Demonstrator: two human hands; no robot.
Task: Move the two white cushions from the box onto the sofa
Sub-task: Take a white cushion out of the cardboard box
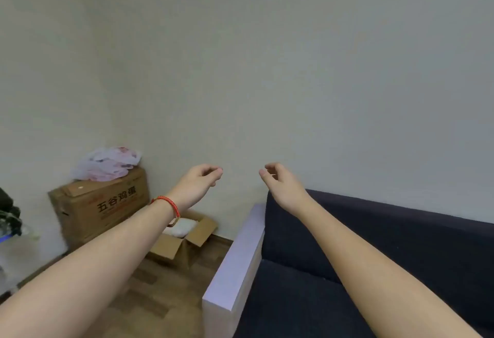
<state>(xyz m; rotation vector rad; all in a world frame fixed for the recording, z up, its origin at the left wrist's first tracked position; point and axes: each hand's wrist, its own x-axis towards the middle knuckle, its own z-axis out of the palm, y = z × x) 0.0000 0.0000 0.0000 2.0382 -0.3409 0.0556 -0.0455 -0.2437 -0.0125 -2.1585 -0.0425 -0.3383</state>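
Plastic bag [105,164] atop printed carton [107,209]

A soft white fabric cushion [181,226] lies inside a small open brown cardboard box [184,244] whose flaps are folded outward; only one cushion can be made out, partly hidden behind a forearm. The box stands on the wooden floor near the wall, just beside the pale armrest of a dark navy fabric sofa [334,271], whose seat is bare.

Soft even light, slight blur
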